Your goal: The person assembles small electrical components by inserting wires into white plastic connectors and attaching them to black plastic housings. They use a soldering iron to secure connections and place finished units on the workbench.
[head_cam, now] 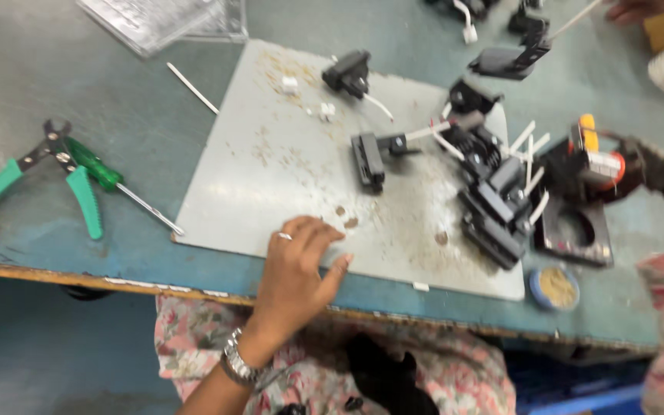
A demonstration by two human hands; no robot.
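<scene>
Grey work plate (286, 177) flat on the teal table (78, 100), near edge close to the table's front lip, dusted with brownish crumbs and bearing the black parts. Judged from the layout: most still unsorted. A heap of black plastic components with white leads (493, 192) crowded at the plate's far right, a lone black block with a lead (370, 157) near the middle, another black piece (347, 73) toward the back edge, two small white bits (290, 84) beside it. Nothing picked up at this instant.

Left hand (297, 269) reaching up from the lap over the table's front edge, wrist bent, watch on the wrist, ring on one finger. Fingers (313, 230) loosely spread and curled down onto the plate's near edge, resting there, grasping nothing, well apart from the black parts. Right hand out of sight; only a floral sleeve at the right border.

Off to the left on the table: green-handled pliers (9, 180) crossed by a green-handled screwdriver (109, 180). Small round tin (555, 287) just past the plate's right corner. Another person's fingertips at the top right corner.
</scene>
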